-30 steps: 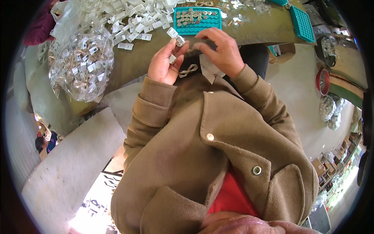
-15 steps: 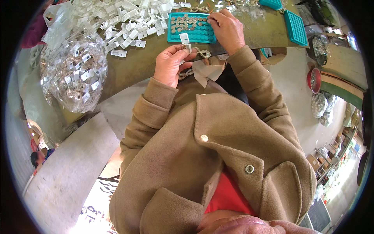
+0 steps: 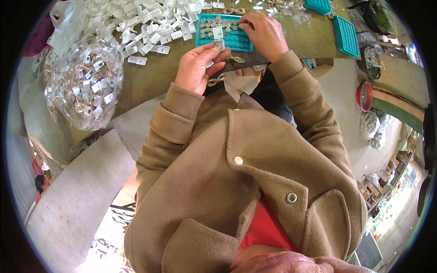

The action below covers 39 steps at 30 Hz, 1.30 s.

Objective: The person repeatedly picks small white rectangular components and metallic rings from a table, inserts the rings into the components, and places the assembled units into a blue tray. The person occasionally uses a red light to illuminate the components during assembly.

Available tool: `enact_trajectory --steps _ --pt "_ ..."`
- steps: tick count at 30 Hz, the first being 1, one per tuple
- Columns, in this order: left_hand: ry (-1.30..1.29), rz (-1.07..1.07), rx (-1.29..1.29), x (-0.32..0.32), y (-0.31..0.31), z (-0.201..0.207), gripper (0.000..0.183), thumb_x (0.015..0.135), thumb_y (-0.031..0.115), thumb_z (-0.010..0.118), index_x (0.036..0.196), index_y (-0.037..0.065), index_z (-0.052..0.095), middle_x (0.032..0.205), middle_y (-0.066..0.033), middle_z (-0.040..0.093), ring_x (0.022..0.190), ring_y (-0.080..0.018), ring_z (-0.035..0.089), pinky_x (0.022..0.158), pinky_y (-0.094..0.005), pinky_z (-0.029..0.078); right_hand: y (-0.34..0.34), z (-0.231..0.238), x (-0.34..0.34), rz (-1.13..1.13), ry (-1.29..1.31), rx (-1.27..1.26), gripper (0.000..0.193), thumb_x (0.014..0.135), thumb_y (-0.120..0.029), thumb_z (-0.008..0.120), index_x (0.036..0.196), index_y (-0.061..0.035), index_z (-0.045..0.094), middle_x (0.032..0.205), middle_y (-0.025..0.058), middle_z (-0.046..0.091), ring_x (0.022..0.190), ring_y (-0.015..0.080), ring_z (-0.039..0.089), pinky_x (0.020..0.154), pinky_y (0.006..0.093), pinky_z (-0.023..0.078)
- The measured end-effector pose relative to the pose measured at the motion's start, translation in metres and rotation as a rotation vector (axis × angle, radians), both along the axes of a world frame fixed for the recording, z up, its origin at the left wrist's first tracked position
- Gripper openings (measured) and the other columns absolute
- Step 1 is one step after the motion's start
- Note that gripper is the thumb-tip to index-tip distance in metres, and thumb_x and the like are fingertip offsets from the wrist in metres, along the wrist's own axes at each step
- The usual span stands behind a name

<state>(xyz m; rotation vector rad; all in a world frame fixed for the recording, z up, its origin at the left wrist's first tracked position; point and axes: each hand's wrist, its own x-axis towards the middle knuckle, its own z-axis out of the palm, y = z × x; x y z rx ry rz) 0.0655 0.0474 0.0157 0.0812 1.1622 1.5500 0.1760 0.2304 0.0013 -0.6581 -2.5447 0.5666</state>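
Note:
Between the thumb and fingers of my left hand (image 3: 199,66) is a small white plastic case (image 3: 218,33), its opened-out end standing over the near edge of a teal tray (image 3: 248,45). The tray has rows of pockets, and several round silvery discs (image 3: 209,25) lie in them. My right hand (image 3: 265,35) reaches over the tray's right side with thumb and forefinger pinched beside the discs; what they hold, if anything, is too small to make out. A coiled pale cord (image 3: 236,59) lies at the table edge just right of my left hand, and another bundled cord (image 3: 216,80) hangs below that hand.
Loose white plastic cases (image 3: 154,27) are heaped at the far left of the table (image 3: 150,77). A clear bag (image 3: 84,86) of cases and cords sits at the left edge. Another teal tray (image 3: 346,36) rests at the right. A red bowl (image 3: 364,96) stands beyond, right.
My left hand has raised the white case slightly, so it now overlaps the tray. My right hand has shifted a little left over the discs, still pinched.

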Motion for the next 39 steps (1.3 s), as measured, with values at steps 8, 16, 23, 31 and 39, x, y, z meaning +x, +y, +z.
enact_trajectory --steps 8,16,23,31,39 --pt "0.053 -0.021 0.021 0.004 -0.004 0.005 0.034 0.093 0.011 0.061 0.123 -0.002 0.057 0.111 -0.0112 0.068 0.099 -0.0145 0.067 0.07 -0.0179 0.057 -0.037 0.037 0.011 0.172 0.174 -0.322 0.015 0.082 -0.013 0.068 0.092 -0.003 0.062 0.082 0.011 0.063 0.074 0.0273 0.063 0.064 0.0362 0.051" --pt "0.131 -0.036 0.02 0.01 -0.013 0.005 0.034 0.092 0.012 0.063 0.123 0.001 0.059 0.102 -0.0053 0.068 0.092 -0.0112 0.066 0.071 -0.0205 0.056 -0.063 0.028 0.014 0.265 0.296 -0.125 0.009 0.081 -0.007 0.066 0.09 -0.0049 0.063 0.079 0.0093 0.06 0.072 0.031 0.061 0.061 0.0377 0.05" --pt "0.016 0.004 -0.025 0.017 -0.017 0.0 0.025 0.092 0.015 0.064 0.114 0.005 0.063 0.099 -0.0033 0.069 0.086 -0.0078 0.065 0.068 -0.0182 0.054 -0.075 0.018 0.026 0.22 0.284 -0.289 0.008 0.082 -0.008 0.066 0.089 -0.0058 0.07 0.081 0.0095 0.065 0.071 0.0284 0.064 0.062 0.0343 0.052" --pt "0.07 0.106 -0.073 0.009 -0.014 0.001 0.015 0.091 0.02 0.063 0.098 0.007 0.065 0.093 -0.0044 0.07 0.081 -0.0073 0.065 0.057 -0.0186 0.046 -0.038 0.003 0.003 0.063 0.255 -0.184 0.013 0.087 -0.015 0.062 0.097 -0.0089 0.068 0.084 0.0102 0.064 0.071 0.0307 0.063 0.064 0.0386 0.052" --pt "0.034 0.114 -0.05 0.006 -0.017 0.001 0.017 0.091 0.018 0.064 0.102 0.004 0.065 0.096 -0.0058 0.07 0.087 -0.0109 0.067 0.06 -0.0189 0.053 -0.041 -0.012 -0.008 0.069 0.116 0.024 0.009 0.086 -0.01 0.061 0.095 -0.0097 0.061 0.087 0.0111 0.06 0.078 0.0352 0.061 0.064 0.0424 0.05"
